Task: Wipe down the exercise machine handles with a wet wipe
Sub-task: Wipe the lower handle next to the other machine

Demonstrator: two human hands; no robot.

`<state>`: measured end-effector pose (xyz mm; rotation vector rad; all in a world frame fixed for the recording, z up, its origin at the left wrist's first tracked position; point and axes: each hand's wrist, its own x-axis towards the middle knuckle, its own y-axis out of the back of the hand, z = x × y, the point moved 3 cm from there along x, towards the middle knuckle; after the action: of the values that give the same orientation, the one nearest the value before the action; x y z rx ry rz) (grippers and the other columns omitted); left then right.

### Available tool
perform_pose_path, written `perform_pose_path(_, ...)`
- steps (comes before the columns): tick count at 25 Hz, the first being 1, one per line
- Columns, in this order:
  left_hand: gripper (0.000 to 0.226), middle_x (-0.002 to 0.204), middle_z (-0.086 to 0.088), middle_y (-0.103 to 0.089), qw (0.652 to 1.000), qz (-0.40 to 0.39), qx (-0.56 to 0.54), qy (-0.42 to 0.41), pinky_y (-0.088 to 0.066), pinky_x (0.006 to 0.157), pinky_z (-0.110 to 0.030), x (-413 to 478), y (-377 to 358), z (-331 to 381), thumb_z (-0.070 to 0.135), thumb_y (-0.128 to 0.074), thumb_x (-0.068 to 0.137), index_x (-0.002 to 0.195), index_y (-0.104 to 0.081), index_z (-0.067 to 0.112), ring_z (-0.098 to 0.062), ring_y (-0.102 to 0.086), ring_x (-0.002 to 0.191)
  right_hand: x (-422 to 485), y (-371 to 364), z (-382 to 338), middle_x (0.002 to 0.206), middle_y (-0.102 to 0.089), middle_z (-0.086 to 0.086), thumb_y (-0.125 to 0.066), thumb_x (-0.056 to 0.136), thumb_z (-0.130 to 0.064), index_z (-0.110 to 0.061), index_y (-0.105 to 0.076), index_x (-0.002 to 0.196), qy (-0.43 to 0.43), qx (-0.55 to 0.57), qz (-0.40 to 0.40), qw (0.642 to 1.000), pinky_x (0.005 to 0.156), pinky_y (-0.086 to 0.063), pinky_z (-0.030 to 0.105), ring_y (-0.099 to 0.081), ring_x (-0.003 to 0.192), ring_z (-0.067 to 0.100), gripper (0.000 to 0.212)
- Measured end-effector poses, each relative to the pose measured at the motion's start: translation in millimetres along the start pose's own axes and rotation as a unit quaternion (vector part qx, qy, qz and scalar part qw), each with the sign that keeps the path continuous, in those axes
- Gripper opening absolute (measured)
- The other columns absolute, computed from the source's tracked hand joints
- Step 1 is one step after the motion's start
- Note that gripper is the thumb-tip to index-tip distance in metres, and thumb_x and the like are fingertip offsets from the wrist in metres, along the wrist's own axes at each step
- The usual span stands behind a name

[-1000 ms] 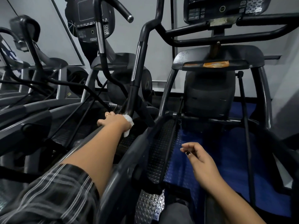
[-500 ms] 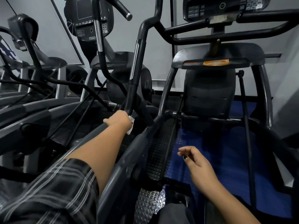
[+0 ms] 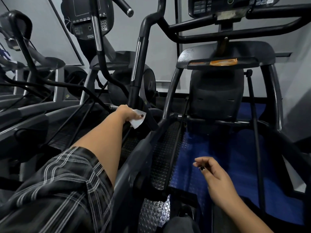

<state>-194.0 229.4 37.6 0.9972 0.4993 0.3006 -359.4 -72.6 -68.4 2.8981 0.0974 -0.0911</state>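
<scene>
Since a second ago the left hand (image 3: pixel 127 113) has slid a little higher on the foot of the swing handle (image 3: pixel 138 64), and more of the wet wipe (image 3: pixel 136 122) now shows under its thumb; the right hand (image 3: pixel 214 170) has sunk slightly. Widest of all is the exercise machine (image 3: pixel 217 98) ahead. Its dark frame legs splay down either side of a blue floor mat (image 3: pixel 227 153) — the one open stretch, bounded on the left by the studded pedal (image 3: pixel 165 153) and crossed on the right by a thin upright rod (image 3: pixel 253 115). To the left a neighbouring machine (image 3: pixel 87 19) stands close, its bars and cables crossing just beside the handle, so the gap there is narrow. Under the console (image 3: pixel 218 7) a shallow tray (image 3: pixel 250 62) holds an orange packet (image 3: pixel 223 62), lying flat. A plaid sleeve (image 3: pixel 58 182) covers the left upper arm. The left hand grips the white wipe, thumb clamped over it, against the handle's lower end — a corner of the wipe hangs free below. The right hand hovers over the mat's near edge, touching nothing, its fingers loosely curled around nothing.
</scene>
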Motion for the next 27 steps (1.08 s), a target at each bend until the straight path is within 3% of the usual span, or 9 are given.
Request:
perform_pose_path(3,0.055,0.121,-0.014,-0.063,0.999,0.009,0.051,0.009,-0.045,0.088,-0.038,1,-7,-16,0.041,-0.068,0.08,0.12,-0.061,0.003,-0.035,-0.059,0.117,-4,-2,-1,0.104,-0.069,-0.009,-0.043,0.099,0.002,-0.028,-0.061,0.102,-0.007,0.015,-0.008,1.0,0.08,-0.049,0.021,-0.064,0.092,0.01,0.035)
perform_pose_path(5,0.059,0.123,-0.009,-0.061,0.991,0.002,0.131,0.025,-0.039,0.099,-0.043,1,-11,-31,0.054,-0.046,0.075,0.115,-0.06,0.012,-0.037,-0.054,0.12,-5,-4,-7,0.104,-0.069,-0.008,-0.043,0.099,0.003,-0.027,-0.061,0.102,0.0,0.026,-0.01,1.0,0.079,-0.046,0.014,-0.062,0.097,0.001,0.035)
perform_pose_path(7,0.035,0.111,-0.004,-0.055,0.983,0.025,0.177,0.036,-0.029,0.106,-0.048,-26,-7,-37,0.046,-0.042,0.083,0.102,-0.055,0.02,-0.036,-0.05,0.121,-6,-6,-13,0.103,-0.068,-0.009,-0.043,0.099,0.003,-0.027,-0.061,0.103,0.013,0.029,-0.01,0.999,0.081,-0.043,0.014,-0.061,0.101,-0.001,0.035)
perform_pose_path(10,0.018,0.099,-0.002,-0.052,0.964,0.037,0.262,0.028,-0.027,0.104,-0.048,-59,-7,-49,0.031,-0.045,0.09,0.1,-0.056,0.021,-0.032,-0.052,0.111,-9,-13,-22,0.104,-0.068,-0.009,-0.043,0.098,0.003,-0.029,-0.06,0.102,0.026,0.037,-0.018,0.999,0.08,-0.046,0.018,-0.063,0.093,0.009,0.036)
perform_pose_path(14,0.011,0.111,-0.005,-0.057,0.954,-0.033,0.297,0.021,-0.029,0.105,-0.057,-83,-1,-73,0.023,-0.047,0.087,0.095,-0.055,0.024,-0.036,-0.052,0.112,-15,-26,-27,0.104,-0.068,-0.009,-0.044,0.098,0.002,-0.031,-0.06,0.102,0.037,0.034,-0.032,0.998,0.08,-0.053,0.03,-0.061,0.098,0.028,0.038)
perform_pose_path(17,0.023,0.114,-0.007,-0.061,0.944,0.082,0.318,-0.015,-0.033,0.102,-0.052,-95,-9,-87,0.028,-0.053,0.091,0.11,-0.05,0.016,-0.033,-0.053,0.116,-17,-32,-32,0.105,-0.067,-0.008,-0.044,0.097,0.003,-0.027,-0.061,0.105,0.036,0.032,-0.039,0.998,0.09,-0.048,0.044,-0.06,0.101,0.033,0.036)
perform_pose_path(20,0.047,0.121,-0.013,-0.062,0.892,0.219,0.392,-0.051,-0.039,0.096,-0.048,-85,-30,-81,0.04,-0.059,0.092,0.124,-0.045,0.008,-0.029,-0.052,0.116,-15,-30,-32,0.105,-0.067,-0.009,-0.044,0.097,0.002,-0.029,-0.06,0.104,0.039,0.018,-0.038,0.998,0.08,-0.053,0.031,-0.062,0.098,0.026,0.036)
perform_pose_path(23,0.047,0.123,-0.016,-0.06,0.895,0.226,0.38,-0.061,-0.04,0.097,-0.047,-63,-33,-55,0.033,-0.059,0.092,0.127,-0.044,0.006,-0.03,-0.051,0.116,-13,-23,-29,0.107,-0.066,-0.01,-0.042,0.098,0.002,-0.03,-0.059,0.104,0.044,0.011,-0.029,0.999,0.075,-0.045,0.007,-0.06,0.102,0.002,0.037)
perform_pose_path(27,0.038,0.126,-0.018,-0.06,0.927,0.219,0.302,-0.046,-0.036,0.099,-0.049,-26,-34,-22,0.022,-0.054,0.094,0.126,-0.044,0.006,-0.032,-0.05,0.12,-8,-8,-16,0.107,-0.067,-0.01,-0.043,0.099,0.001,-0.03,-0.06,0.104,0.037,-0.007,-0.009,0.999,0.08,-0.042,0.009,-0.059,0.104,-0.004,0.036)
